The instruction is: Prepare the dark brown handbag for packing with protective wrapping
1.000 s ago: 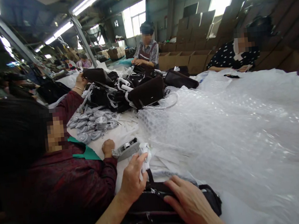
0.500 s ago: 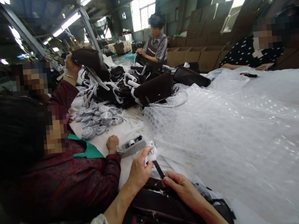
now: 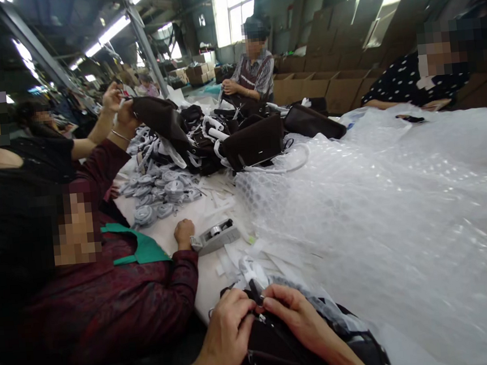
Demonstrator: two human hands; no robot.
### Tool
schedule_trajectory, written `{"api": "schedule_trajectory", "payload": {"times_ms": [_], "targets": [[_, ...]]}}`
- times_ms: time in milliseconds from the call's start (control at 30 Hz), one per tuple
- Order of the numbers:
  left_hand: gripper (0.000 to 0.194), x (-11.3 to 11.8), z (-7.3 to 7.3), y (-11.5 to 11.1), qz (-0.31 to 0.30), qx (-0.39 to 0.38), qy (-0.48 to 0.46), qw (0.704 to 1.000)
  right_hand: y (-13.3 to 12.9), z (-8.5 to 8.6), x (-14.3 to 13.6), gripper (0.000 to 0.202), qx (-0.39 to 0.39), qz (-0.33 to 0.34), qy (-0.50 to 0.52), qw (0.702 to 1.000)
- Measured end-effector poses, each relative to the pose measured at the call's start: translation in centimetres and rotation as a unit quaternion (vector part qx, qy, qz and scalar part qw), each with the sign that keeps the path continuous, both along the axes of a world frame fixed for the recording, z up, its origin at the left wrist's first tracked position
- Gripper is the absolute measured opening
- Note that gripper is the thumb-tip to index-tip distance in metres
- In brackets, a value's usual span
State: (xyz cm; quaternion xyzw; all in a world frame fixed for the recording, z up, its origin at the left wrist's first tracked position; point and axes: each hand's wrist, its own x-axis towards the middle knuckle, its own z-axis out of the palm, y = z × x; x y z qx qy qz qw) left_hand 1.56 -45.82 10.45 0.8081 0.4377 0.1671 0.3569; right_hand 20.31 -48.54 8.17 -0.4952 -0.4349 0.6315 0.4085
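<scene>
A dark brown handbag (image 3: 278,344) lies at the table edge before me, below both hands. My left hand (image 3: 228,326) is closed, its fingertips pinching at the bag's top edge. Close against it, my right hand (image 3: 295,311) pinches the end of a short dark strap (image 3: 255,288), near a small bit of metal. What exactly lies between the fingertips is partly hidden. From the strap, a white-wrapped bundle (image 3: 250,268) rests on the table just beyond my hands.
A tape dispenser (image 3: 218,236) stands beyond my left hand, near a co-worker's fist (image 3: 184,234). Coiled wrapped straps (image 3: 163,192) and a pile of dark handbags (image 3: 252,139) lie farther back. Bubble wrap (image 3: 377,205) covers the right side. Other people sit around the table.
Both my hands have come down and together at the bag's top, bringing the strap with them. My left hand has let go of the white-wrapped bundle. At left, another person's arm now reaches in.
</scene>
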Motion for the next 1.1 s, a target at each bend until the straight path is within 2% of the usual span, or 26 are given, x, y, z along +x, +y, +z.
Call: {"api": "schedule_trajectory", "payload": {"times_ms": [167,267,367,533,867,967,1067,1100], "targets": [[0.022,0.1,-2.2,-0.5,0.024,0.104,-0.073,0.992,-0.2,0.8,-0.5,0.042,-0.011,-0.012,-0.056,0.998],[0.023,0.2,-2.8,-0.6,0.033,0.114,-0.09,0.989,-0.5,0.4,-0.5,0.042,-0.04,-0.032,-0.02,0.999],[0.024,0.2,-2.6,-0.5,0.041,0.074,-0.096,0.992,-0.7,-0.3,-0.2,0.038,-0.056,-0.04,0.01,0.998],[0.024,0.5,-2.4,0.2,0.08,-0.004,-0.085,0.993,-0.5,-0.5,0.5,0.024,-0.052,-0.026,-0.033,0.998],[0.024,1.1,-2.5,0.2,0.09,0.017,-0.045,0.995,-0.5,0.3,0.8,0.028,-0.122,-0.051,0.056,0.99],[0.018,1.2,-1.9,0.4,0.065,0.024,-0.019,0.997,-0.3,0.2,0.8,0.031,-0.121,-0.061,0.096,0.986],[0.003,1.3,-1.1,0.6,0.026,-0.012,-0.015,0.999,-0.1,0.1,0.7,0.03,-0.088,-0.056,0.126,0.986],[0.004,1.3,-0.9,0.7,0.024,-0.028,-0.014,0.999,0.0,0.1,0.5,0.03,-0.076,-0.051,0.127,0.988]]}}
